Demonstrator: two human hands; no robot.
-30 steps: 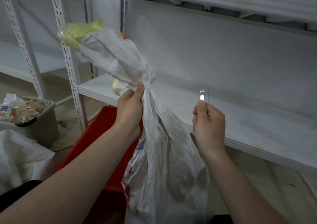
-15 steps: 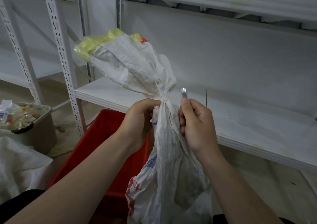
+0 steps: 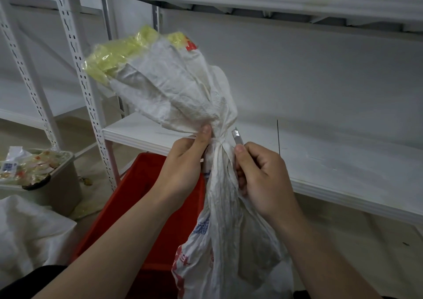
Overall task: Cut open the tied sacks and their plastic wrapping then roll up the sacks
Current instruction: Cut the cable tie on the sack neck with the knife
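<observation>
My right hand (image 3: 263, 175) is curled tight round a small cutter (image 3: 237, 136), thumb along its handle, the metal tip poking up just beside the sack's tied neck. My left hand (image 3: 185, 161) grips that neck from the other side, thumb pressed just above the white tie (image 3: 216, 141). The sack (image 3: 224, 218) hangs between my hands over a red crate (image 3: 155, 207), in front of a white shelf (image 3: 320, 168). Its bunched top flares up and left, with yellow plastic wrapping (image 3: 114, 56) showing at the mouth. I judge I'm at the cutting step, tie not yet severed. Next the blade needs to slip under the tie and slice away from my left fingers.
</observation>
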